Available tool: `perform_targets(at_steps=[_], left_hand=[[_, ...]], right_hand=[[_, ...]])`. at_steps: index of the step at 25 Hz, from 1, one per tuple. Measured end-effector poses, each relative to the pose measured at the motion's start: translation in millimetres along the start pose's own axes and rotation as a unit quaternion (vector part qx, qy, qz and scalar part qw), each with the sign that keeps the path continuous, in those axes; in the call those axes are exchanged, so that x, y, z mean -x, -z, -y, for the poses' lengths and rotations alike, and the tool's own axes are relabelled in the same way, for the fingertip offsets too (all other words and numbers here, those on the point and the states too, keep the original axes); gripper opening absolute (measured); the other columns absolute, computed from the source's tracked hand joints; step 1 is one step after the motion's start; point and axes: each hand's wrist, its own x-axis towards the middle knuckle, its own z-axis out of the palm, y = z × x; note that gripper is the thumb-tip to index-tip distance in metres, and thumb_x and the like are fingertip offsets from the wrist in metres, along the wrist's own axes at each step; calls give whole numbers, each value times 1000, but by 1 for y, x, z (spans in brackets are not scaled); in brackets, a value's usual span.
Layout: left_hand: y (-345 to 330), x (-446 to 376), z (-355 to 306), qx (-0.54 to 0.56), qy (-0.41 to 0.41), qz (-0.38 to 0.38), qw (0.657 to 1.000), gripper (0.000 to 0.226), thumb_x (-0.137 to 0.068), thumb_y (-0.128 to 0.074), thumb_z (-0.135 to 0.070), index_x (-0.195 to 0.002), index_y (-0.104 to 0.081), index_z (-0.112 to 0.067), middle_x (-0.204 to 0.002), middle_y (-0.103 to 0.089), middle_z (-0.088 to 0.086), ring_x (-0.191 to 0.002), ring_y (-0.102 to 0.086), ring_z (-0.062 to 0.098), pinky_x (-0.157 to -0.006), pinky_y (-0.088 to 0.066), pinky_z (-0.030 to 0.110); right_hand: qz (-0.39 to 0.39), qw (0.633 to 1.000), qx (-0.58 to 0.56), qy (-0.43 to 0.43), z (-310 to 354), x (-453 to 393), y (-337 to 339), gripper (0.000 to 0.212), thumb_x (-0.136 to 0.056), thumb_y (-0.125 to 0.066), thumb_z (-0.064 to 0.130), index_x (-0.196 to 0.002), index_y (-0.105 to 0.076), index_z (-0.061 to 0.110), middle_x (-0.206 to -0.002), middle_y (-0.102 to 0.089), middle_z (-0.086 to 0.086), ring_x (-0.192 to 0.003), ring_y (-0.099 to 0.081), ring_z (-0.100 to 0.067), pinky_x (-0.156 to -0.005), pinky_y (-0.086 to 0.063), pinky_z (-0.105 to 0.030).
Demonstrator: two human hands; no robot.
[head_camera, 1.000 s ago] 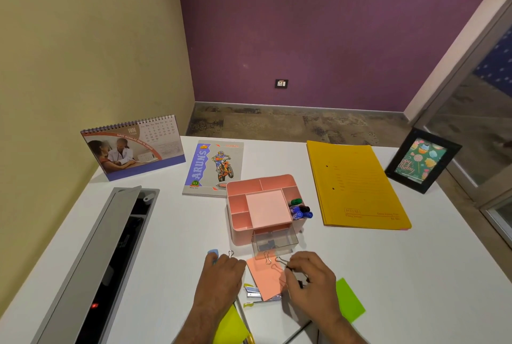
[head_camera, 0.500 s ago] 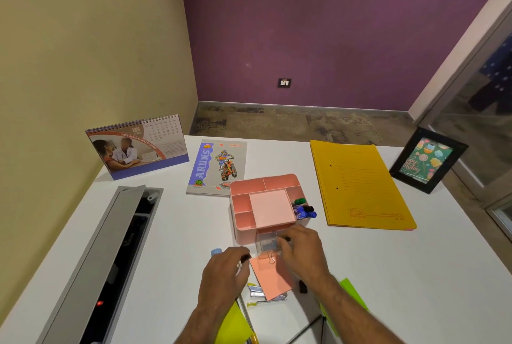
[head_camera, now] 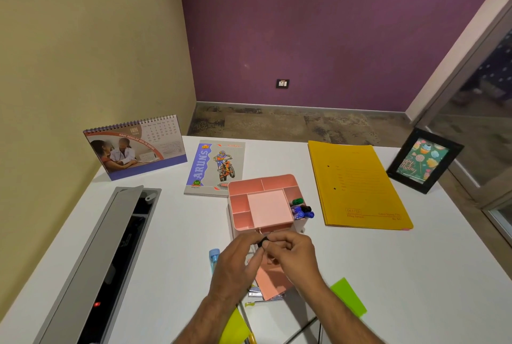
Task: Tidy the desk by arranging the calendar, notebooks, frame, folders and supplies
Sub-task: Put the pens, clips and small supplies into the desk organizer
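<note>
Calendar [head_camera: 135,147], notebook [head_camera: 216,167], folders [head_camera: 357,185], frame [head_camera: 424,160] placed; both hands, left hand [head_camera: 235,263] and right hand [head_camera: 293,255], pinch a small black clip [head_camera: 262,242]; sticky notes [head_camera: 349,296] left loose.

Organizer [head_camera: 263,206] matt pink plastic, probably; desk [head_camera: 415,260] smooth white.

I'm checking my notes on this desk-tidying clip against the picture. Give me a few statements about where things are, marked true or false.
1. The yellow folder lies flat between the pink organizer and the picture frame. True.
2. The desk calendar lies flat. False: it stands upright near the yellow wall.
3. The markers sit in the organizer's right side. True.
4. The left hand rests idle on the notebook. False: both hands, left and right hand, pinch a small black clip in front of the organizer.
5. The frame lies face down. False: it stands, picture showing.
</note>
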Motion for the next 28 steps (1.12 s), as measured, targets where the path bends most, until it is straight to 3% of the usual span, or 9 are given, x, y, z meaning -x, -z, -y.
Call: perform_targets(at_steps=[3, 5, 7, 9, 13, 19, 28], left_hand=[[3, -2, 5, -9, -11, 24, 1000, 34, -88, -69, -20, -115, -58, -36, -113, -63, -19, -105, -56, -9, -87, -43, 6], [7, -3, 14, -62, 31, 0, 998, 31, -85, -71, -26, -113, -59, -32, -109, -62, -18, -99, -55, -7, -85, -39, 6], [12, -4, 32, -152, 107, -34, 982, 28, -82, -73, -33, -108, -62, -31, -104, -64, -15, -101, -54, 5, -91, -38, 21], [15, -2, 47, -241, 166, -18, 956, 27, -77, -74, -40, -102, -64, -33, -102, -66, -11, -109, -54, 17, -97, -34, 37], [17, 0, 55, -346, 205, 84, 912, 32, -75, -63, -56, -99, -65, -35, -106, -66, -13, -128, -42, 18, -108, -14, 47], [13, -2, 50, -397, 202, 148, 883, 28, -86, -56, -50, -104, -66, -32, -111, -68, -13, -134, -35, 14, -114, -5, 48], [15, 1, 54, -375, 169, 125, 903, 31, -85, -63, -39, -114, -58, -34, -106, -68, -10, -113, -55, 13, -118, -14, 42]], right_hand=[[-26, 1000, 12, 0, 4, 0, 4, 14, -76, -80, 9, -81, -76, 22, -72, -74, -2, -70, -72, -21, -65, -60, -34], [-56, 995, 80, 19, 3, -4, 12, 14, -76, -78, 10, -82, -77, 22, -73, -73, 4, -72, -69, -12, -67, -59, -27], [-61, 981, 177, 44, 2, -9, 20, 13, -78, -74, 10, -85, -77, 21, -74, -72, 11, -72, -66, -5, -66, -54, -17], [-55, 960, 271, 47, 3, -15, 27, 14, -82, -68, 13, -89, -76, 21, -79, -72, 12, -73, -64, -3, -65, -47, -12], [-59, 924, 377, 28, 5, -29, 28, 13, -84, -66, 18, -92, -74, 24, -88, -74, 6, -77, -65, -9, -69, -51, -21], [-57, 901, 430, 6, 8, -38, 18, 17, -86, -65, 18, -100, -73, 23, -96, -74, 3, -84, -67, -15, -77, -54, -26], [-73, 935, 348, 8, 1, -34, 19, 11, -84, -68, 18, -91, -76, 21, -84, -74, 6, -74, -65, -8, -76, -57, -26]])
